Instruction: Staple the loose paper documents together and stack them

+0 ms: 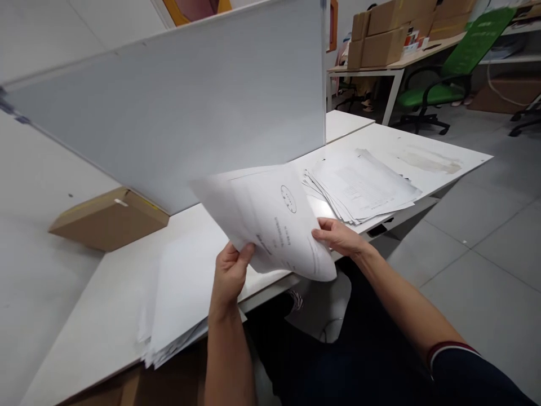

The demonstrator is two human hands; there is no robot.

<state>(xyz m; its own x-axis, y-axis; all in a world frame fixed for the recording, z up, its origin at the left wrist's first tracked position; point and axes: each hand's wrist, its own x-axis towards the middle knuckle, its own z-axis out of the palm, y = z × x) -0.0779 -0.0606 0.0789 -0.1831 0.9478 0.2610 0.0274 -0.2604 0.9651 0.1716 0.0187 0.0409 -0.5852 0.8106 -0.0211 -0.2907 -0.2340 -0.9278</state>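
Several printed paper sheets [270,217] hang tilted above the front edge of the desk, bent and partly blurred at the left. On the top sheet there is an oval mark and some lines of text too small to read. My left hand [231,270] is closed on the near left edge, thumb on top. At the right edge, my right hand [336,235] pinches the same sheets. To the left lies a stack of blank-looking paper [181,287], its edges uneven at the front. A pile of printed papers [367,186] rests to the right, slightly fanned.
A grey-white panel [211,101] stands along the back of the white desk [114,293]. At the back left sits a cardboard box [114,220]. Beyond are another desk with stacked cartons [382,48] and a green chair [448,93]. Stains mark the desk's right end.
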